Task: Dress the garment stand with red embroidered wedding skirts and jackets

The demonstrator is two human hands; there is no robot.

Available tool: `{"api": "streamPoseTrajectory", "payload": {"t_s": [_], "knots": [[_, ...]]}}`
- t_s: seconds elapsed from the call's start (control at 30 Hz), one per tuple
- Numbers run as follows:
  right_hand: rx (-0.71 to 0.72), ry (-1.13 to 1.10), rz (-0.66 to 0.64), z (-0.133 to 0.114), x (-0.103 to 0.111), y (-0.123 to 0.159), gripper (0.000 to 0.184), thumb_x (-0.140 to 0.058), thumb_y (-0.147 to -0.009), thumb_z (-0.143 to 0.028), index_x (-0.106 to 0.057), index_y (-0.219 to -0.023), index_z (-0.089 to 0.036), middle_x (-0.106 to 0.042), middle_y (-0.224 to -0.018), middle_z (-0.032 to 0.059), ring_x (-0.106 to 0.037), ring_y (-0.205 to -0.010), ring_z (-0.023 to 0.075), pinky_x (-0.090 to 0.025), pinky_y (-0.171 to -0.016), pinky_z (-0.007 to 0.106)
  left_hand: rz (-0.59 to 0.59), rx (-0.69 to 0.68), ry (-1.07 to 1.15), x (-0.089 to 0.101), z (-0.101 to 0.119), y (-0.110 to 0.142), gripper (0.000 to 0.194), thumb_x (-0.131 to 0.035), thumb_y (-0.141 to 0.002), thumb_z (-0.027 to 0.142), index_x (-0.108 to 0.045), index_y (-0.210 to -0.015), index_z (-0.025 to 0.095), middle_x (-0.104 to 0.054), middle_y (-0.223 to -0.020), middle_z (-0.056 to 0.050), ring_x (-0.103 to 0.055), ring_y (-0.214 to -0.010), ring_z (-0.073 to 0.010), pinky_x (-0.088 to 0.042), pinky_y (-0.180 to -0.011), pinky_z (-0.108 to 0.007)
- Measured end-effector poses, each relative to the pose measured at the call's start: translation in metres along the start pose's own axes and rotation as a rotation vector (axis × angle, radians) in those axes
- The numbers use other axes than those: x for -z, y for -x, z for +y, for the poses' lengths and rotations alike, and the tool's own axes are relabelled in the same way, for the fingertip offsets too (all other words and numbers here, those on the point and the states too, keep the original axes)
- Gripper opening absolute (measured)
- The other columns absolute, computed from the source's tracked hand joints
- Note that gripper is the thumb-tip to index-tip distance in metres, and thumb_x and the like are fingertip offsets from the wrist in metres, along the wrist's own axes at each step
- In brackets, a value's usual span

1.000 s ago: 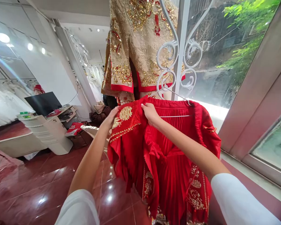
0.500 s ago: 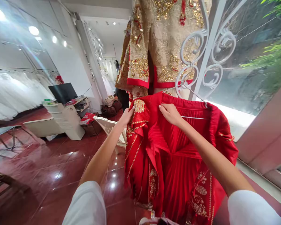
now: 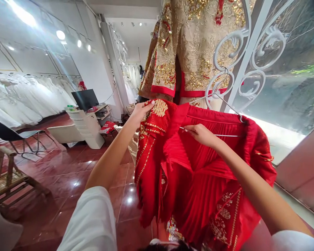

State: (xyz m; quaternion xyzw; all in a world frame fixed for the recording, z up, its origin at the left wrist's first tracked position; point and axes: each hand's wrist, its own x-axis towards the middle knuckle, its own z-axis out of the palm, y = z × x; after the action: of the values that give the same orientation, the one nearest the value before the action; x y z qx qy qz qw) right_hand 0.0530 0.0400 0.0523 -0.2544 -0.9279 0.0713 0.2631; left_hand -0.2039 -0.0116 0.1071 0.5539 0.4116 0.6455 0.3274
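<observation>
A red pleated skirt (image 3: pixel 199 195) with gold embroidery hangs in front of me, its waistband spread over a thin metal clothes hanger (image 3: pixel 229 135). The hanger's hook is looped on white scrolled metalwork (image 3: pixel 247 33). My left hand (image 3: pixel 140 113) is closed on the skirt's upper left edge, its thumb beside a gold embroidered emblem. Inside the waistband, my right hand (image 3: pixel 201 134) pinches the hanger's lower bar, whose end pokes out left of the fingertips.
A gold-beaded cream garment (image 3: pixel 196 55) with red trim hangs behind the skirt. Glass (image 3: pixel 285 97) is on the right. To the left are a bamboo chair (image 3: pixel 9 174), a white desk (image 3: pixel 86 129) with a monitor (image 3: pixel 85 99), and a rack of white gowns (image 3: pixel 28 94).
My right hand has gone from the waistband's edge to the hanger's bar. My left hand has lifted the skirt's left side slightly. The view has turned left.
</observation>
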Motion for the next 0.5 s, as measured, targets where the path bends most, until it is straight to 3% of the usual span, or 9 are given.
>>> {"api": "streamPoseTrajectory", "payload": {"t_s": [0.13, 0.3, 0.33, 0.4, 0.47, 0.5], "knots": [[0.008, 0.006, -0.024, 0.001, 0.003, 0.002, 0.034, -0.038, -0.092, -0.026, -0.066, -0.108, -0.015, -0.069, -0.106, 0.0105, -0.064, -0.097, 0.0234, -0.043, -0.08, 0.028, -0.053, -0.046, -0.071, -0.005, 0.013, 0.009, 0.044, -0.069, -0.067, 0.053, -0.066, -0.086, 0.013, -0.069, -0.072, -0.006, -0.066, -0.076, -0.0238, -0.051, -0.07, -0.032], [-0.074, 0.249, 0.02, -0.001, -0.001, 0.004, 0.036, -0.035, -0.092, -0.025, -0.065, -0.109, -0.016, -0.07, -0.098, 0.0131, -0.066, -0.088, 0.0258, -0.043, -0.071, 0.029, -0.175, 0.036, -0.391, 0.01, -0.014, 0.007, 0.046, -0.063, -0.072, 0.052, -0.062, -0.093, 0.011, -0.068, -0.087, -0.008, -0.062, -0.087, -0.0231, -0.047, -0.08, -0.035], [-0.09, 0.296, 0.018, 0.0, -0.003, 0.004, 0.037, -0.034, -0.092, -0.026, -0.065, -0.107, -0.015, -0.071, -0.094, 0.0135, -0.067, -0.086, 0.0263, -0.042, -0.069, 0.03, -0.121, 0.028, -0.505, 0.01, -0.022, 0.008, 0.045, -0.065, -0.072, 0.048, -0.06, -0.097, 0.011, -0.066, -0.094, -0.01, -0.06, -0.092, -0.0235, -0.046, -0.083, -0.036], [-0.116, 0.354, 0.02, 0.004, -0.009, 0.002, 0.037, -0.033, -0.092, -0.025, -0.066, -0.105, -0.014, -0.071, -0.091, 0.014, -0.067, -0.083, 0.0269, -0.043, -0.068, 0.03, 0.1, -0.07, -0.746, 0.003, -0.033, 0.015, 0.045, -0.067, -0.07, 0.037, -0.055, -0.106, 0.012, -0.06, -0.11, -0.012, -0.055, -0.104, -0.0245, -0.042, -0.09, -0.038], [-0.129, 0.359, 0.044, 0.009, -0.014, -0.002, 0.036, -0.034, -0.091, -0.025, -0.067, -0.103, -0.014, -0.071, -0.091, 0.0138, -0.066, -0.082, 0.0267, -0.043, -0.069, 0.031, 0.296, -0.258, -0.954, -0.017, -0.039, 0.028, 0.044, -0.064, -0.072, 0.03, -0.051, -0.112, 0.015, -0.055, -0.118, -0.011, -0.049, -0.111, -0.024, -0.039, -0.093, -0.039], [-0.13, 0.341, 0.059, 0.011, -0.015, -0.004, 0.035, -0.036, -0.09, -0.024, -0.067, -0.101, -0.014, -0.071, -0.09, 0.0136, -0.066, -0.08, 0.0262, -0.044, -0.069, 0.031, 0.294, -0.346, -1.027, -0.03, -0.04, 0.035, 0.039, -0.06, -0.077, 0.031, -0.05, -0.111, 0.016, -0.055, -0.116, -0.01, -0.049, -0.109, -0.0226, -0.04, -0.093, -0.037]]}}
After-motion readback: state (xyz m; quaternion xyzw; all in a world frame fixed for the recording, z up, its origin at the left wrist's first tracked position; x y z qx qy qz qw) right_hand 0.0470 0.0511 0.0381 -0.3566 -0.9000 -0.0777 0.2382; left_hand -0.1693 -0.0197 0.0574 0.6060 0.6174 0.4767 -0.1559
